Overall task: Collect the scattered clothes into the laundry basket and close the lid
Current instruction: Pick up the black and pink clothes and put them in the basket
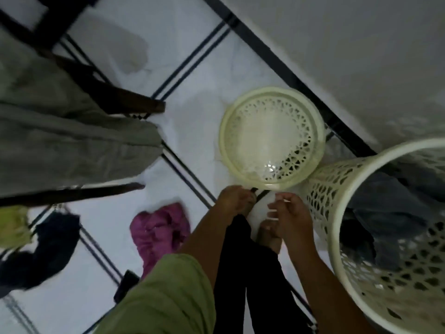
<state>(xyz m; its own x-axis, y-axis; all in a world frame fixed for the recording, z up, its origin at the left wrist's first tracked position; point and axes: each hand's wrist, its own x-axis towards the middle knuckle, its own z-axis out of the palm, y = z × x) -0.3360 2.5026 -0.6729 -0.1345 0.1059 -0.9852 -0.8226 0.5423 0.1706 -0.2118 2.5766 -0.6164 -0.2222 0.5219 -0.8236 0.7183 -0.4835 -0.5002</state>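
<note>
A cream perforated laundry basket (pixel 321 189) stands at the right, with dark grey and blue clothes (pixel 390 206) inside. Its round lid (pixel 272 138) lies upside down on the floor beside it. My left hand (pixel 234 201) is closed on the top of a black garment (pixel 243 256) that hangs down in front of me. My right hand (pixel 289 214) is just to its right, fingers spread and holding nothing, close to the basket's wall. On the floor lie a pink garment (pixel 159 231) and a dark navy garment (pixel 48 251). A grey garment (pixel 62 131) is draped over a chair.
A dark wooden chair (pixel 115 97) stands at the left. A yellow-green cloth (pixel 12 225) sits at the left edge. A small dark flat object (pixel 125 285) lies on the white tiled floor. My bare foot (pixel 269 237) stands by the basket. A wall runs along the upper right.
</note>
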